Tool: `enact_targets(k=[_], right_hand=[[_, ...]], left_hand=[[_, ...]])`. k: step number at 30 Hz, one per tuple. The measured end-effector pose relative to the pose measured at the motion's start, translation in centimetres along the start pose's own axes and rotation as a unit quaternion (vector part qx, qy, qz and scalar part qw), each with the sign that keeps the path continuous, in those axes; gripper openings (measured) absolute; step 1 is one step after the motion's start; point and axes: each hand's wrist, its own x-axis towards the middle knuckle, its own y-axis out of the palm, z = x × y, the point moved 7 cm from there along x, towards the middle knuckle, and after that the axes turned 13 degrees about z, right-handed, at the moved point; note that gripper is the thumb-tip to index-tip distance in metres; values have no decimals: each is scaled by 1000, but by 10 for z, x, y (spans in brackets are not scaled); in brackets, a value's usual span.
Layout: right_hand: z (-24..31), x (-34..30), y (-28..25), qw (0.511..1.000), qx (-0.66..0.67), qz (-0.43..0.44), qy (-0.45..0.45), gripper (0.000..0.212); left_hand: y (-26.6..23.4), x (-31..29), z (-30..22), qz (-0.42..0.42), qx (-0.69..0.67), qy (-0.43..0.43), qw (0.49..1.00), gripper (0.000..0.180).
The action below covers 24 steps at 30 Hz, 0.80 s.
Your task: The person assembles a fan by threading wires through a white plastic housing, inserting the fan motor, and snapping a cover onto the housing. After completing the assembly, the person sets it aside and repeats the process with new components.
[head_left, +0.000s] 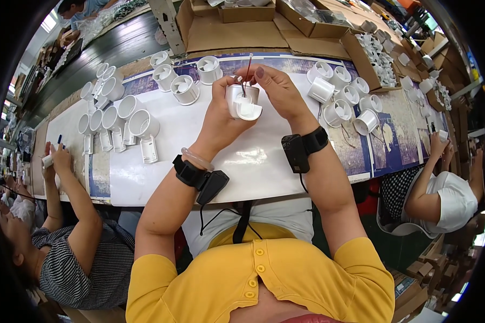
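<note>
Over the middle of the white-covered table, my left hand [219, 117] is wrapped round a white plastic cylindrical housing [246, 109], tilted with a white piece showing at its front. Thin dark red wires [248, 70] stick up out of it. My right hand [282, 92] is closed at the top of the housing, thumb and fingertips pinched around the wires; the exact contact is partly hidden. Close to the left hand stand white cups with white inserts [185, 89]. To the right hand's right is a cluster of similar white housings [338, 112], some with wires trailing.
White cups with hinged flaps [144, 125] stand at the left. Cardboard boxes [231, 35] line the far edge, and another box [369, 67] holds small white parts. Co-workers sit on both sides: a person in a patterned top [83, 264] and one in white [442, 202].
</note>
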Motion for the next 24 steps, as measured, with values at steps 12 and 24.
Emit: enact_targets(k=[12,24], right_hand=[[0,-8,5,993,-48,-49,-97,16],[4,-8,-4,993,-95,-40,-62,15]], left_hand=[[2,3,11,0,-69,-2,998,69],[1,1,7,-1,-26,11,1000,69]])
